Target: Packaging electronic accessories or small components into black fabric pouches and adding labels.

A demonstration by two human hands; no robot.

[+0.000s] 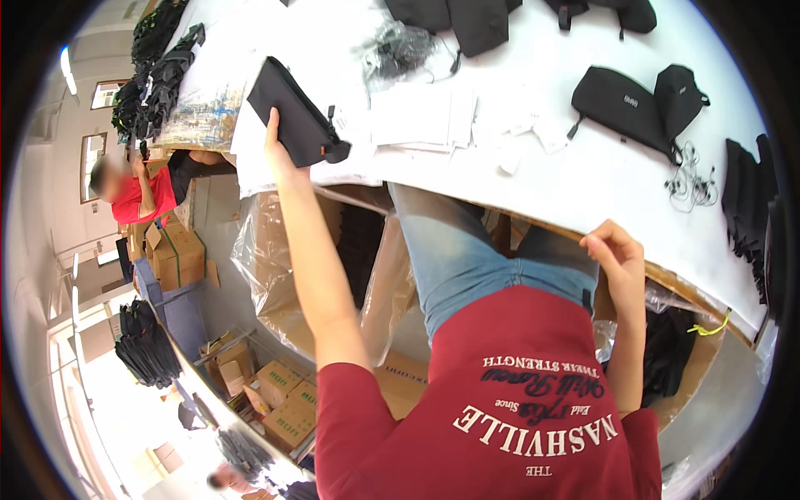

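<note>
A flat black zippered pouch (293,112) is gripped near its lower left side by my left hand (285,158), above the table's near edge. One of that hand's fingers lies along the pouch, and the others are hidden by it. The zipper runs down the pouch's right side, with a pull tab and a small orange tag near the bottom corner. My right hand (617,250) hovers by the table edge at the right, its fingers curled in, and nothing shows between them.
White sheets (423,115) lie mid-table, with crumpled clear plastic (400,48) beyond. More black pouches (621,102), tangled cords (692,185) and a black stack (744,204) are to the right. Below hang plastic-lined boxes (271,258). A person in red (143,196) is at far left.
</note>
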